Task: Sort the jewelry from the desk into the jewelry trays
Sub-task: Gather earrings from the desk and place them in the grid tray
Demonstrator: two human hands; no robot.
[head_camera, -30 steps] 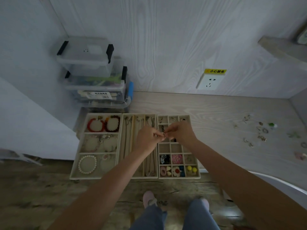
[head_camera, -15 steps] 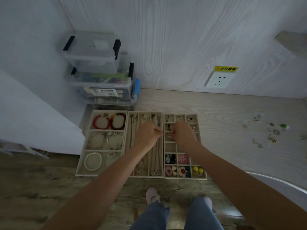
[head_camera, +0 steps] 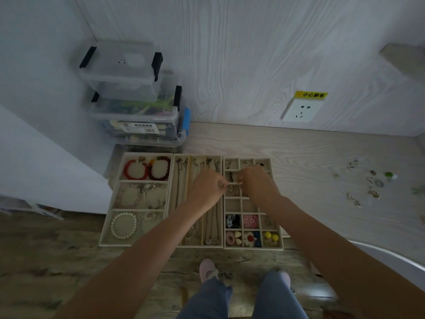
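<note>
bracelet tray (head_camera: 110, 223): far left on the desk (head_camera: 299, 153), red bead bracelets at the back, a pearl one in front, no hand near it
necklace tray (head_camera: 176, 203): middle, chains laid in long slots, the left forearm crosses over it
left hand (head_camera: 207, 191): fingers curled, fingertips pinched at the divider between the necklace tray and the compartment tray; the grip looks closed on something tiny, too small to name
small piece (head_camera: 230, 186): pale curved bit, maybe an earring, right between the two hands over a compartment in the third row from the back; cannot tell if it is held or already lying in the cell
compartment tray (head_camera: 277, 236): right tray, rings and earrings in the back cells, colourful bits in the front cells
right hand (head_camera: 255, 184): curled, fingertips pinched towards the left hand, grip closed, on what I cannot tell
change: both hands sit lower into the tray than a second ago, when they met higher above it
meaning: looks like the piece is being seated in its cell, release likely next
loose jewelry (head_camera: 373, 183): scattered on the desk far right, well apart from the trays, unsorted, so the task has plenty left
</note>
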